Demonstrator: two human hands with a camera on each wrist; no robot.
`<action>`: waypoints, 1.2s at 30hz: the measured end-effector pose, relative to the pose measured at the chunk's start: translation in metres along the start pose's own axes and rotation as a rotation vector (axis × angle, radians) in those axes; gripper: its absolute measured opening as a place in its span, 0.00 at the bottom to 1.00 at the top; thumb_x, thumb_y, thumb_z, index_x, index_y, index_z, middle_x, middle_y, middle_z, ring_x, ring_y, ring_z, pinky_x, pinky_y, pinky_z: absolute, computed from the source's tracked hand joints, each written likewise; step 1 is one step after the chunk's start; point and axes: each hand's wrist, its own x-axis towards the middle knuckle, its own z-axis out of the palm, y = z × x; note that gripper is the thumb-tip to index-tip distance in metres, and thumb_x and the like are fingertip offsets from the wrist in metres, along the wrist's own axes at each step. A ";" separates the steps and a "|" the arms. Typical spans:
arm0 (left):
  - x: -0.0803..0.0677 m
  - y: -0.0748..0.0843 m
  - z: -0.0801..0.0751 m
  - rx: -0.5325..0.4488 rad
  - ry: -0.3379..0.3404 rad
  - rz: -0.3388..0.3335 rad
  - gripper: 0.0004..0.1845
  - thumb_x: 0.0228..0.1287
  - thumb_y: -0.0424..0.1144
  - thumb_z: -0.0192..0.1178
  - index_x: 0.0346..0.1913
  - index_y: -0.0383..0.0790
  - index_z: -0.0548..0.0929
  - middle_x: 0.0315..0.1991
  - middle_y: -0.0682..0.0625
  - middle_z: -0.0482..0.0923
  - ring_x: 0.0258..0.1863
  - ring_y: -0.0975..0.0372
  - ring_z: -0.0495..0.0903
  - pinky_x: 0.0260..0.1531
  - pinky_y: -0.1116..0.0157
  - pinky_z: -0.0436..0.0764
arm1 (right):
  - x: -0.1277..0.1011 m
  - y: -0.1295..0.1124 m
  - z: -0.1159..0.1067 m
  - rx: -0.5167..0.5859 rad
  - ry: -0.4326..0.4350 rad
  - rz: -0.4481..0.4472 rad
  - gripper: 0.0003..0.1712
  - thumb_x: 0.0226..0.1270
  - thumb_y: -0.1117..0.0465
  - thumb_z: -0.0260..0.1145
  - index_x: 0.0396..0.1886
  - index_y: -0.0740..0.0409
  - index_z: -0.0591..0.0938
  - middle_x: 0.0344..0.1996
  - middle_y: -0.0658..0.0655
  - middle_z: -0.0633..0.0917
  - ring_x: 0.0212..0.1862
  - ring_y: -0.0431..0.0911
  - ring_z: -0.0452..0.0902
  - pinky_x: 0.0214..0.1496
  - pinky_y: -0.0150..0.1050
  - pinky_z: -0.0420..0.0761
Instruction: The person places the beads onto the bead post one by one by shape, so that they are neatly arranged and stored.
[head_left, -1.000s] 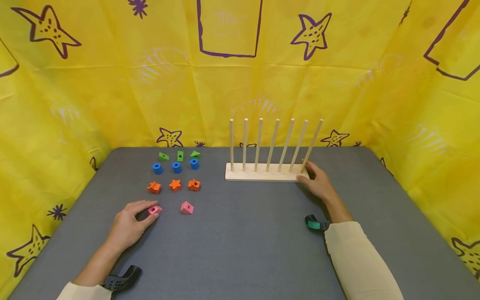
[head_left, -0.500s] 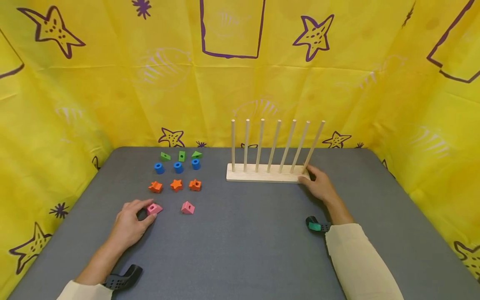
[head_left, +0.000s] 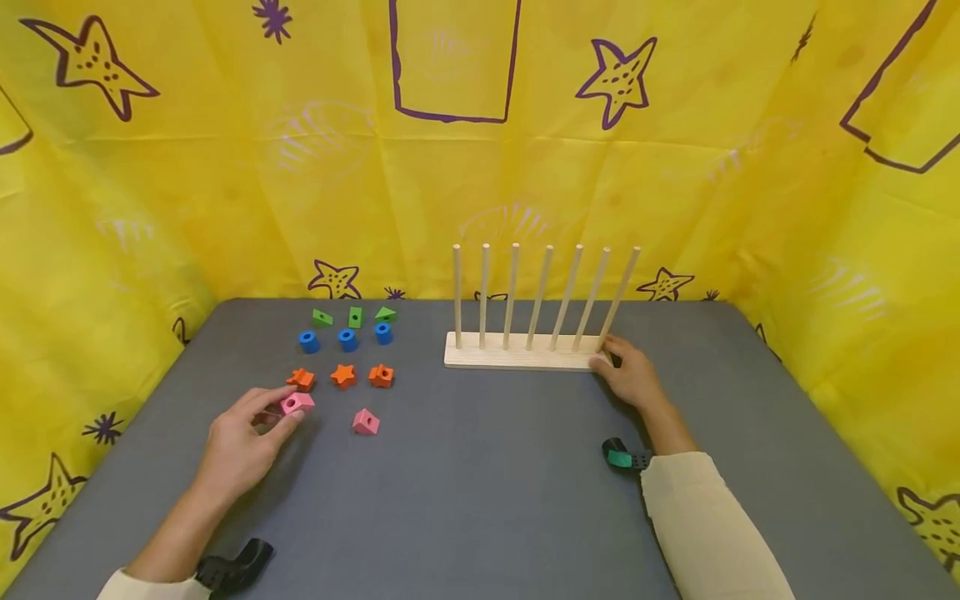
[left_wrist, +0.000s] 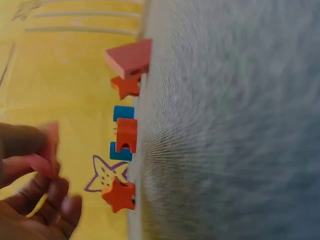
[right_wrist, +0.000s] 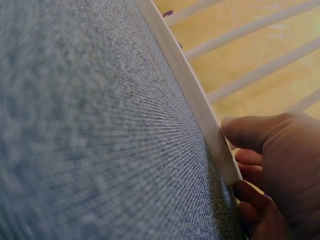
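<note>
Nearest: left hand (head_left: 238,439), now raised a little off the gray table (head_left: 480,500), after resting down at tabletop level half a second ago. Pinched between thumb and fingertips there: the lifted pink block (head_left: 303,402), hole showing, tabletop contact gone. In the left wrist view, remaining fingers loosely curled beneath, somewhat blurred. Just to the right, lying on the table as before: the second pink block (head_left: 363,422). Beyond the left hand: leftmost orange block (head_left: 303,379), partly overlapped in view, then the other two orange blocks (head_left: 344,377) in the same row. Well over to the right, unchanged since a second ago: right hand (head_left: 635,377) gripping the end of the wooden stand (head_left: 517,358), thumb against the near edge, fingers curled around the end and partly hidden. Rising from that base: seven pegs (head_left: 541,293). Farther back, undisturbed: three blue blocks (head_left: 347,342), then three green blocks (head_left: 322,318). Farthest: yellow cloth (head_left: 420,200). Meaning, by judgement: grasp secured, one piece freed from the layout, stand steadied meanwhile.
</note>
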 end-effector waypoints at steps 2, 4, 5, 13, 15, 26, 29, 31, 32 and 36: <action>0.005 0.009 0.000 -0.005 0.000 0.016 0.22 0.48 0.25 0.73 0.49 0.29 0.83 0.36 0.47 0.79 0.31 0.71 0.74 0.35 0.84 0.71 | -0.001 0.002 0.000 -0.014 0.015 -0.002 0.29 0.66 0.61 0.66 0.63 0.71 0.73 0.63 0.71 0.69 0.65 0.69 0.60 0.64 0.62 0.59; 0.011 0.018 -0.001 -0.015 0.009 0.034 0.21 0.48 0.25 0.73 0.48 0.30 0.83 0.34 0.48 0.79 0.30 0.72 0.74 0.35 0.83 0.72 | -0.001 0.002 0.000 -0.019 0.021 -0.003 0.29 0.66 0.61 0.66 0.63 0.71 0.73 0.63 0.71 0.69 0.65 0.69 0.60 0.64 0.62 0.59; 0.014 0.024 -0.001 -0.019 0.015 0.043 0.20 0.48 0.25 0.74 0.47 0.31 0.84 0.34 0.49 0.79 0.30 0.71 0.74 0.36 0.83 0.72 | -0.001 0.002 0.000 -0.019 0.020 -0.002 0.29 0.66 0.60 0.66 0.63 0.71 0.72 0.63 0.71 0.69 0.65 0.69 0.60 0.64 0.62 0.59; 0.044 0.070 0.001 -0.105 0.003 0.144 0.17 0.52 0.27 0.72 0.47 0.36 0.85 0.36 0.54 0.78 0.32 0.69 0.74 0.33 0.80 0.73 | -0.002 0.003 0.000 -0.010 0.018 0.022 0.29 0.66 0.61 0.66 0.64 0.69 0.72 0.64 0.69 0.69 0.65 0.67 0.60 0.65 0.61 0.59; 0.052 0.080 0.004 -0.142 -0.005 0.173 0.17 0.51 0.26 0.72 0.47 0.36 0.85 0.36 0.54 0.78 0.32 0.69 0.75 0.33 0.80 0.74 | -0.001 0.002 0.000 -0.008 0.024 0.014 0.29 0.66 0.61 0.66 0.64 0.69 0.72 0.64 0.69 0.70 0.65 0.68 0.61 0.65 0.61 0.59; 0.097 0.149 0.027 -0.370 -0.093 0.267 0.17 0.56 0.25 0.68 0.50 0.30 0.83 0.39 0.47 0.77 0.35 0.62 0.75 0.38 0.76 0.77 | 0.000 0.004 0.001 0.014 0.048 -0.014 0.29 0.65 0.62 0.66 0.62 0.71 0.73 0.62 0.71 0.71 0.64 0.67 0.62 0.64 0.61 0.61; 0.112 0.166 0.037 -0.447 -0.129 0.264 0.16 0.57 0.26 0.68 0.50 0.29 0.82 0.39 0.46 0.78 0.36 0.60 0.76 0.38 0.73 0.78 | 0.001 0.002 0.001 0.010 0.053 -0.015 0.29 0.65 0.62 0.66 0.62 0.71 0.73 0.62 0.71 0.71 0.64 0.67 0.63 0.64 0.61 0.61; 0.121 0.176 0.045 -0.490 -0.148 0.259 0.17 0.58 0.26 0.67 0.51 0.29 0.82 0.41 0.45 0.78 0.37 0.59 0.76 0.39 0.72 0.78 | 0.000 0.001 0.001 0.004 0.043 -0.003 0.29 0.65 0.62 0.67 0.63 0.70 0.73 0.63 0.70 0.71 0.64 0.67 0.62 0.64 0.60 0.60; 0.126 0.181 0.049 -0.505 -0.155 0.256 0.17 0.58 0.26 0.67 0.51 0.29 0.81 0.41 0.45 0.78 0.37 0.59 0.76 0.39 0.71 0.78 | 0.000 0.001 0.001 0.009 0.039 0.004 0.29 0.65 0.62 0.67 0.63 0.69 0.74 0.63 0.70 0.71 0.65 0.66 0.62 0.65 0.60 0.60; 0.142 0.199 0.066 -0.579 -0.183 0.223 0.17 0.58 0.27 0.67 0.51 0.28 0.81 0.43 0.43 0.79 0.38 0.57 0.77 0.41 0.66 0.79 | -0.002 0.000 0.001 0.032 0.032 0.022 0.29 0.65 0.62 0.67 0.64 0.69 0.73 0.64 0.69 0.70 0.65 0.66 0.61 0.65 0.59 0.59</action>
